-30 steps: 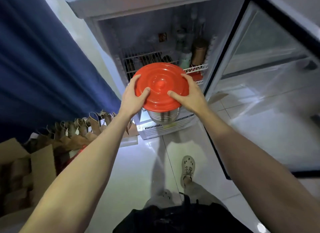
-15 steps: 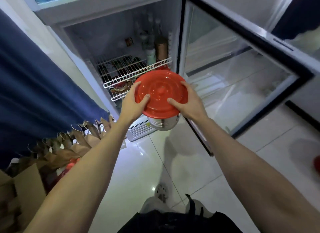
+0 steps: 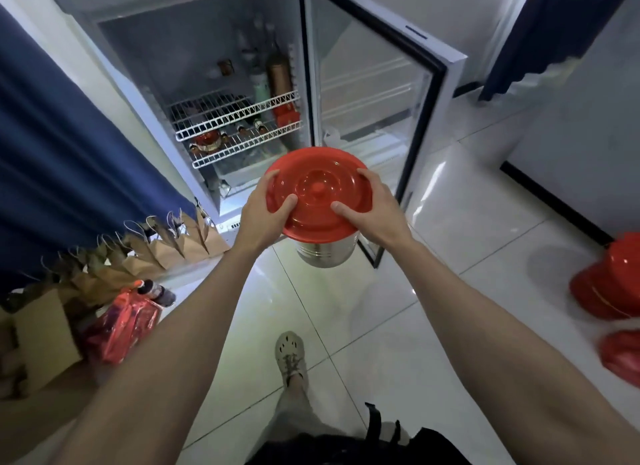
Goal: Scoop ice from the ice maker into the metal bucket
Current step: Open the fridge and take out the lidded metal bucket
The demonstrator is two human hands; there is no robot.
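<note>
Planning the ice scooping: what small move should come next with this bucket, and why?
Probably lift the red lid off: it covers the metal bucket, and the left hand and right hand both grip its rim, so no ice can go in yet.

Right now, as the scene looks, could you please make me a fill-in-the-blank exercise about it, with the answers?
1. The lid on the bucket is ____ in colour.
2. The left hand and right hand each lay a ____ on top of it.
3. The fridge door stands ____.
4. The curtain behind the bags is ____.
Missing words: red, thumb, open, blue.
</note>
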